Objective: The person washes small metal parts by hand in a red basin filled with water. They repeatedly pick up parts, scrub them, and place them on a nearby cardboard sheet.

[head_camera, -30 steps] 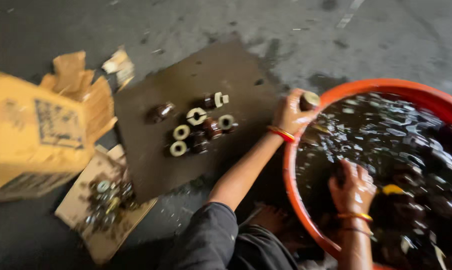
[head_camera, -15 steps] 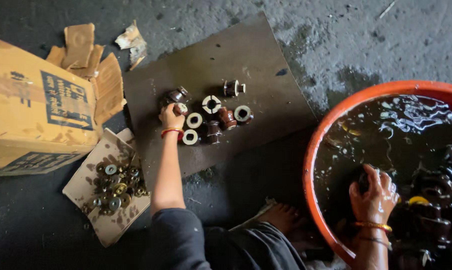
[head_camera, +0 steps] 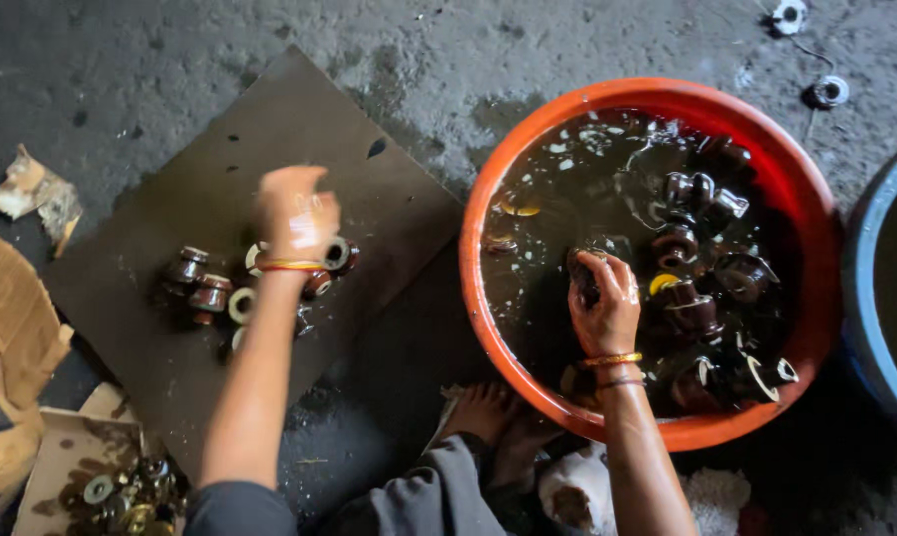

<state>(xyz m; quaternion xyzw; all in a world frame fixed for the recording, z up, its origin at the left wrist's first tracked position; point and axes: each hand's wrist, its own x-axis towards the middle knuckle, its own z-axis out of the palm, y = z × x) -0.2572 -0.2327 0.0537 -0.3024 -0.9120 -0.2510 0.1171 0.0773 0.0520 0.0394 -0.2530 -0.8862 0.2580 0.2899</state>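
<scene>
We are holding our left hand (head_camera: pixel 297 213) above the dark board (head_camera: pixel 170 169) on the concrete floor (head_camera: pixel 448 50), blurred and curled into a loose fist, and we cannot tell whether it is gripping anything. Just under it, a small cluster of brown porcelain insulators (head_camera: pixel 202 291) with white ends is standing on the board, partly covered by our wrist and forearm. Our right hand (head_camera: pixel 605 298) is reaching into the orange tub (head_camera: pixel 567 104) of dark water, its fingers closing around a brown insulator (head_camera: pixel 583 278) at the surface, most of which the fingers are hiding. More wet insulators (head_camera: pixel 706 298) are lying piled in the right half of the tub, some half sunk. At the right edge, the rim of a blue tub (head_camera: pixel 865 328) is sitting just beside the orange one. Two small white and metal fittings (head_camera: pixel 828 91) are lying on the floor beyond the tub. On the left, a torn tan cardboard box (head_camera: pixel 6 337) with a dark printed patch is showing, scraps of torn cardboard (head_camera: pixel 33 194) are lying farther up, and a flat cardboard piece (head_camera: pixel 61 452) in the bottom corner is carrying a heap of small metal rings and caps (head_camera: pixel 131 491).
</scene>
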